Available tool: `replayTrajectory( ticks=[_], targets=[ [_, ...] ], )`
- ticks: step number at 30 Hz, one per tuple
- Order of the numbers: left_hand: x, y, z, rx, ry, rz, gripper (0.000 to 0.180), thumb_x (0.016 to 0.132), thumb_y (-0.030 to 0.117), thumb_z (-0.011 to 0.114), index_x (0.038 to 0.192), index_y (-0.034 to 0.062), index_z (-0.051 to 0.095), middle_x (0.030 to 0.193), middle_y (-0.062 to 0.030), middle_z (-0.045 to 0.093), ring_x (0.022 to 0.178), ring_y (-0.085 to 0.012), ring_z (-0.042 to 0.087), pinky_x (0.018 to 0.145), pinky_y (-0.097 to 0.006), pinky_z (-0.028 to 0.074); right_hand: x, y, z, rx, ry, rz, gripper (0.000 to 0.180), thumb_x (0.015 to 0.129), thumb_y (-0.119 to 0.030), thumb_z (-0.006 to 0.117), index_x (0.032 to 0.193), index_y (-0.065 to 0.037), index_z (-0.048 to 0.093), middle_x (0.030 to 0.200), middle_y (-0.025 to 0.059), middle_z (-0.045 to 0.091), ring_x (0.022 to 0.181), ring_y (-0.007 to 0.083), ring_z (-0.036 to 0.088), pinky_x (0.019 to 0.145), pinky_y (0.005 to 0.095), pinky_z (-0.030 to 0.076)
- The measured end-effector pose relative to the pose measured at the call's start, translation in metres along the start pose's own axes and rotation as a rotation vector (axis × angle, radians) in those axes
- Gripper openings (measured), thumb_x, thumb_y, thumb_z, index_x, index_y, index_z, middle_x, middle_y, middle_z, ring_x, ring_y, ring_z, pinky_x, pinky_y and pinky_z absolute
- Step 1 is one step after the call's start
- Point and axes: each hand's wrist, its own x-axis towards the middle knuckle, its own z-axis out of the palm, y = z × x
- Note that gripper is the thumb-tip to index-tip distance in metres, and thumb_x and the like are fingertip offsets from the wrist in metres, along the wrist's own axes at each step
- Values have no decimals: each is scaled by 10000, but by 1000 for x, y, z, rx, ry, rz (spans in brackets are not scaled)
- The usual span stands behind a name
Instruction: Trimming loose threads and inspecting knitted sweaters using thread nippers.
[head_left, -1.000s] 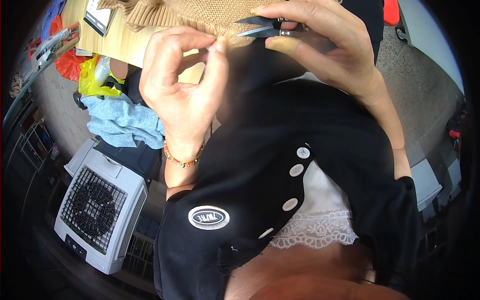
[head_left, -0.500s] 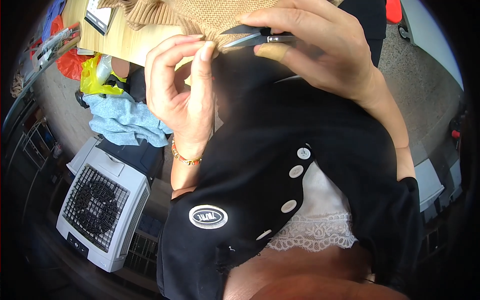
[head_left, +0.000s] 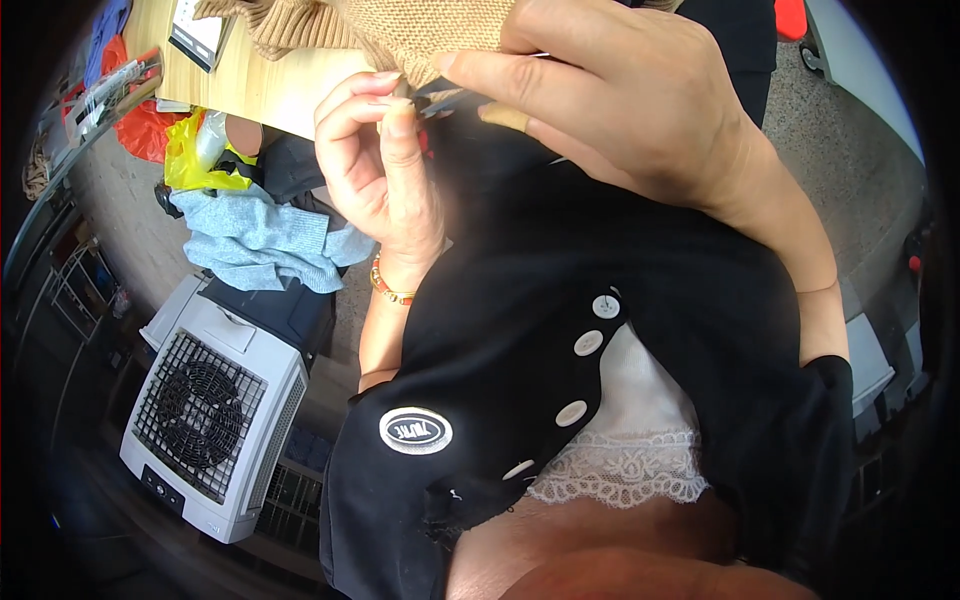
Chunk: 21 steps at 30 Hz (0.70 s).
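Tan knitted fabric [head_left: 420,30] with a ribbed part lies at the top of the view, its lower corner hanging over the table edge. My right hand [head_left: 640,100] is closed around small dark thread snips [head_left: 452,102], whose handles are mostly hidden behind my fingers. The snips' tips reach the fingertips of my left hand [head_left: 385,180], just below the fabric's corner. Thumb and fingers of that left hand are pinched together, and whatever they hold is too small to make out. A yellowish wrap [head_left: 504,116] covers my right thumb.
The pale wooden table [head_left: 270,85] carries a white-and-black card [head_left: 199,35]. To the left are a yellow plastic bag [head_left: 185,160], a red bag [head_left: 143,132] and a folded light-blue knit [head_left: 255,240]. Below them stands a white air cooler [head_left: 215,400]. A red object [head_left: 790,18] sits at upper right.
My right hand has moved left and turned, bringing the snips up to my left fingertips; their blades, spread before, are now mostly hidden. My left hand has shifted slightly right and down.
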Motion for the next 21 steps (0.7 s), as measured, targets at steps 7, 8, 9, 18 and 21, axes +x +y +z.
replayTrajectory(
  ticks=[7,8,9,18,21],
  targets=[
    [-2,-3,10,-78,49,10,126,977,36,617,1080,25,545,1186,-123,555,1001,-145,568,887,-272,526,8,30,34,-626,539,-674,226,788,-146,640,952,-1,697,798,39,572,657,133,596,462,230,421],
    [-2,-2,14,-108,95,-11,112,985,49,617,1070,25,547,1197,-118,564,954,-125,576,773,-222,520,8,28,36,-494,557,-644,222,778,-150,634,928,3,693,798,40,572,658,136,592,459,230,415],
    [-2,-1,15,-136,145,-33,103,992,62,617,1060,25,549,1208,-114,573,906,-105,584,660,-171,515,7,16,26,-491,555,-645,222,778,-150,634,928,3,693,798,40,572,658,136,592,459,230,415],
    [-1,4,13,-167,105,-79,79,979,69,629,1036,37,586,1190,-101,564,966,-119,554,805,-213,473,7,-16,1,-111,-19,-84,177,745,-165,621,793,-1,668,797,49,564,671,156,564,434,255,391],
    [1,1,13,-107,93,-34,91,955,63,660,1016,41,595,1206,-93,548,994,-123,540,848,-232,459,6,-13,13,-206,203,-208,172,738,-157,619,778,4,666,802,58,564,681,159,564,433,258,392]
  ],
)
